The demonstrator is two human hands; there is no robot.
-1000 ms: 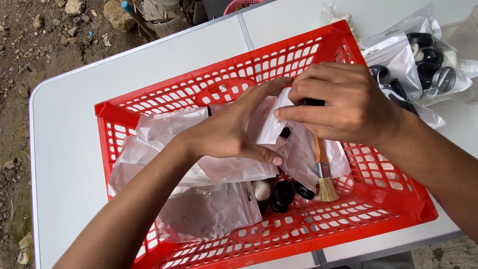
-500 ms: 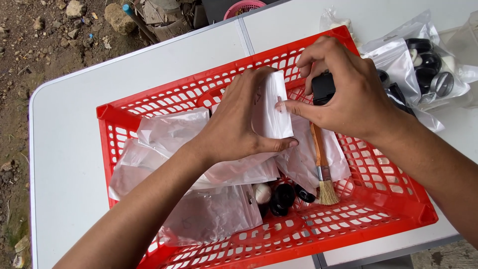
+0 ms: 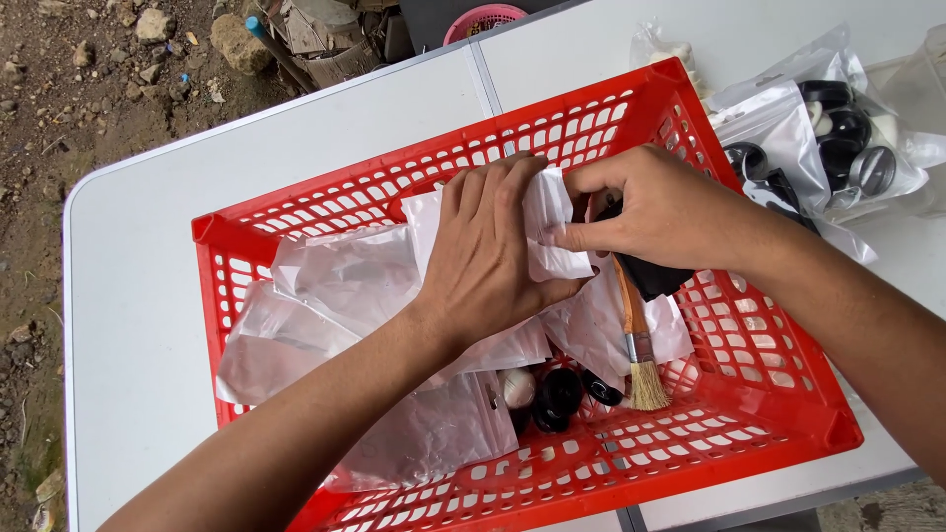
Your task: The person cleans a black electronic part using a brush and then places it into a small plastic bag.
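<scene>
Head view: both hands working over red basket (image 3: 759, 325) on white tabletop (image 3: 138, 325). Left hand (image 3: 493, 246) gripping small clear bag (image 3: 552, 227), holding it upright. Right hand (image 3: 655, 212) pinching bag's edge, fingers also closing around black item (image 3: 655, 276); brush (image 3: 641, 345) hanging below it. Packing looking midway: several flat bags (image 3: 325, 286) lying empty in basket, loose black pieces (image 3: 557, 394) sitting unbagged, filled bags (image 3: 838, 138) resting outside, right of basket.
</scene>
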